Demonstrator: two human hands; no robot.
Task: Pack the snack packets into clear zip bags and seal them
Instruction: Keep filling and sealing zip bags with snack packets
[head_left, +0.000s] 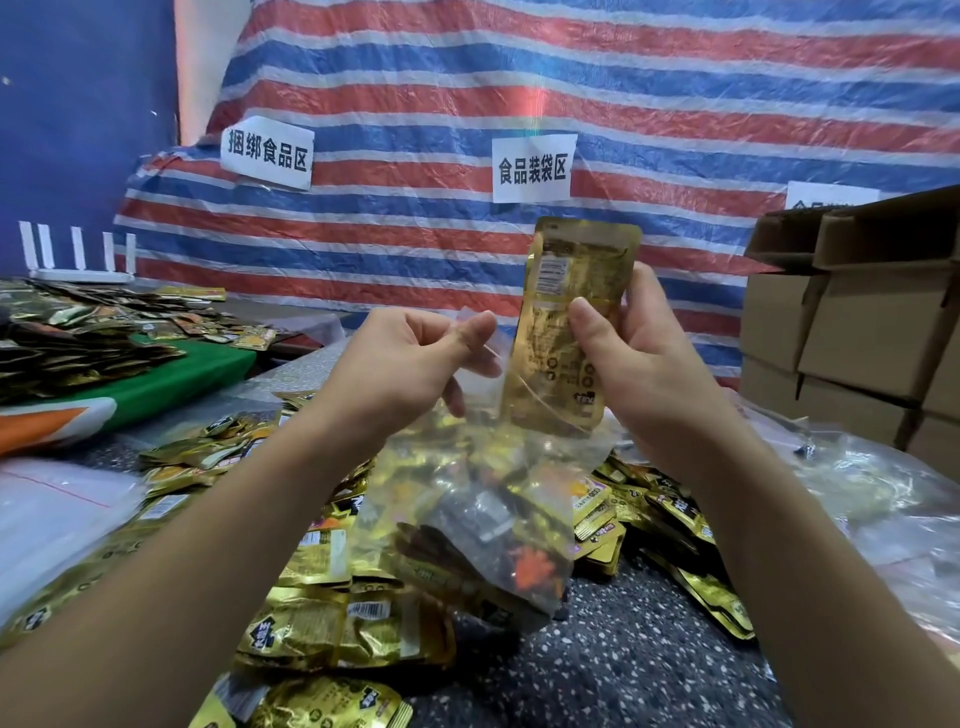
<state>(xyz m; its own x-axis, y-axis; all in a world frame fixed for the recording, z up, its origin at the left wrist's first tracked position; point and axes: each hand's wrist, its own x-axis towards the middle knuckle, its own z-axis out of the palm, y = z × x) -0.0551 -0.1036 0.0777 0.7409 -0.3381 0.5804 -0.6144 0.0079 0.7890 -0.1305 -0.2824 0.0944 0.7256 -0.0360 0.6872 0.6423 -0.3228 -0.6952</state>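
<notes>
Snack packets fill the lower half of the clear zip bag (483, 519), which hangs in the air between both hands above a loose heap of gold packets (322, 618) on the speckled table (623, 665). One more gold snack packet (566, 332) stands upright with its bottom edge entering the bag's mouth, probably so it can slide straight down among the others. The left hand (410, 364) is raised with the wrist bent, and its thumb and curled fingers pinch the bag's near lip, apparently to keep the mouth pulled open. The right hand (628, 353) is held level with it, its thumb pressed on the packet's printed face and its fingers wrapped behind, grasping it. The bag looks nearly full, so sealing is likely close. Cardboard boxes (852, 332) are stacked at the right, before a striped tarpaulin (519, 78).
</notes>
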